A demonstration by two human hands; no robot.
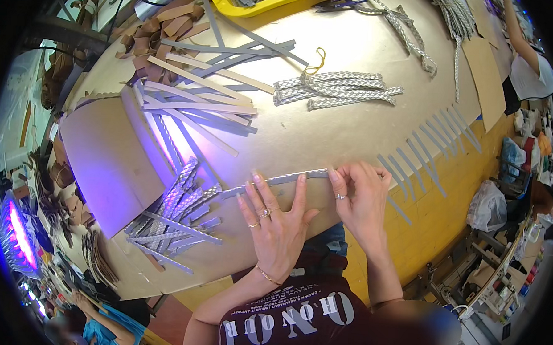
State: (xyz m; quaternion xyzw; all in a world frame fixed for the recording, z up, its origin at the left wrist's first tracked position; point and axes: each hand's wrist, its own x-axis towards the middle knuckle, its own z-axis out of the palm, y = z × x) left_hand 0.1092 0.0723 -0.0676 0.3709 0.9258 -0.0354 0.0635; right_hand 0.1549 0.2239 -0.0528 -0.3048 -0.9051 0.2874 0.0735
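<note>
So the left hand (275,225) was spread out flat, fingertips on a long braided strip (283,179) near the tabletop's (302,140) edge, and the right hand (359,191) pinched its right end. A messy pile of braided pieces (179,211) sat left of the hands. Further up lay loose flat strips (200,86), a tied braid bundle (345,90) and a yellow tray (252,12). Pretty busy setup tbh.
</note>
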